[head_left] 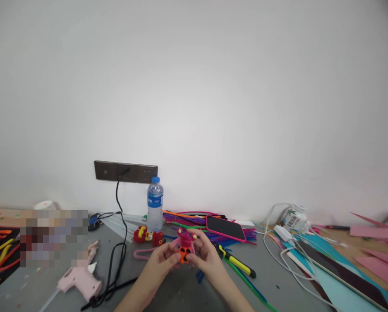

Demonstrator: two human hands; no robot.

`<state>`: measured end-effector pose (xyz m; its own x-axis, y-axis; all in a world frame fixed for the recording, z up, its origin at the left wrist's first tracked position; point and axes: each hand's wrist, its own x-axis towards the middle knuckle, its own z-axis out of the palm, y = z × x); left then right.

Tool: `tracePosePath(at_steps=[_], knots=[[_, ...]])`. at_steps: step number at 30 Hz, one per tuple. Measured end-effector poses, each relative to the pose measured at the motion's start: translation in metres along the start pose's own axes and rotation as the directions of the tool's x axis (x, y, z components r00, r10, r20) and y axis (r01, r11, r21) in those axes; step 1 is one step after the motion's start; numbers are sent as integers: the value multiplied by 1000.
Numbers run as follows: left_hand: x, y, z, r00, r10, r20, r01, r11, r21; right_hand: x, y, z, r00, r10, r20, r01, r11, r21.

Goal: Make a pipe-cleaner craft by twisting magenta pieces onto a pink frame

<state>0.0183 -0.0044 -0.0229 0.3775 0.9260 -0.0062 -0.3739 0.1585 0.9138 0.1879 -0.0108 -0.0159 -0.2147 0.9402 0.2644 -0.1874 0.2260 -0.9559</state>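
At the left of a grey tabletop [181,294], a pale pink, pistol-shaped glue gun [83,281] is laid on its side, with a thin black cable [118,264] looped just beside it. Further right, fuzzy red and yellow ornaments [141,235] are set in front of a clear plastic water bottle with a blue cap [154,216], and a bent loop of pale pink fuzzy wire [142,255] is seen near the left hand [164,260].

At the lower centre, a small fuzzy figure, orange below and bright pink above, [184,248] is held up off the table. It is clasped by both hands together, one from each side, with the thumbs brought to the front of its orange part. Pale round knobs are seen on its top; finer details are too small to be told.

To the right of the figure, by the right hand [207,255], a yellow and black slim-handled tool [237,263] and a black-screened phone in a bright pink case [225,228] are found.

For good handling, the figure is probably best steadied by its orange body with one hand, while small adjustments are made lightly with the other. The knobs should not be squeezed, as they could be knocked askew.
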Motion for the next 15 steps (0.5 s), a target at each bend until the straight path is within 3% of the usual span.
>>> tracePosePath(at_steps=[8,10,13,15], knots=[[-6,9,5,997,-66,42,72,986,-148,1,7,1,999,-13,-45,9,995,-96],[-5,9,4,998,-57,17,59,985,-164,2,0,3,992,-25,-122,10,992,-124],[-2,7,1,998,-22,-63,11,986,-169,4,-20,15,930,-166,-329,58,948,-314],[1,3,-3,994,10,-109,-27,987,-158,3,-36,35,899,-306,-313,145,883,-446]])
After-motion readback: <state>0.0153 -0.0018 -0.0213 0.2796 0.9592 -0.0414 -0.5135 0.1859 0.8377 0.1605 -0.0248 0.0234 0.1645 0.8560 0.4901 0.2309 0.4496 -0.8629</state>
